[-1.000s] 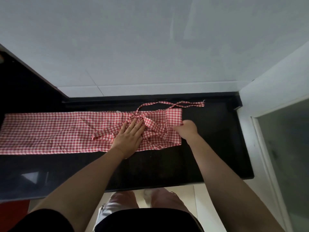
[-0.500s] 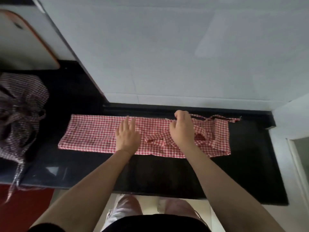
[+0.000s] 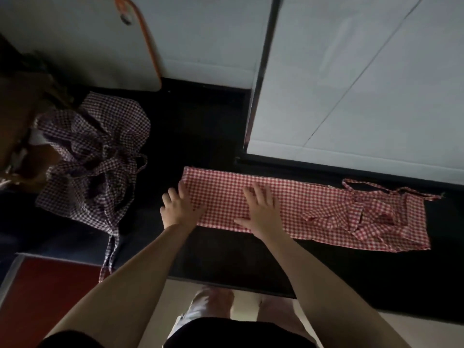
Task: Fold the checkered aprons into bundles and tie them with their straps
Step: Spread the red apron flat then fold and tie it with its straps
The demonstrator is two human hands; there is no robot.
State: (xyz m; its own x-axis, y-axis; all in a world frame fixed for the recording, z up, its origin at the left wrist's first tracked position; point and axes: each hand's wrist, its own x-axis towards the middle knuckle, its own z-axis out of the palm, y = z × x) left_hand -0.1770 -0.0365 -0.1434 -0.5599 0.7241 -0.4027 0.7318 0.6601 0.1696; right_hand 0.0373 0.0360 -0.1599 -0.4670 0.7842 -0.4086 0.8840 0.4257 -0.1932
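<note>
A red checkered apron [image 3: 313, 202] lies folded into a long strip on the black counter [image 3: 226, 249]. Its straps [image 3: 369, 212] lie tangled on the strip's right end, with one strap trailing past the far right corner. My left hand [image 3: 179, 208] rests flat with spread fingers on the strip's left end. My right hand [image 3: 262, 209] lies flat on the cloth a little to the right of it. A crumpled pile of dark checkered aprons [image 3: 95, 159] sits at the left of the counter.
A white board with an orange rim [image 3: 140, 43] leans against the wall at the back left. A strap [image 3: 108, 254] from the dark pile hangs over the counter's front edge. White tiled wall stands behind; my legs show below the edge.
Both hands have slid left along the folded strip, from its strap end to its left end. The view has swung left and now shows the dark apron pile.
</note>
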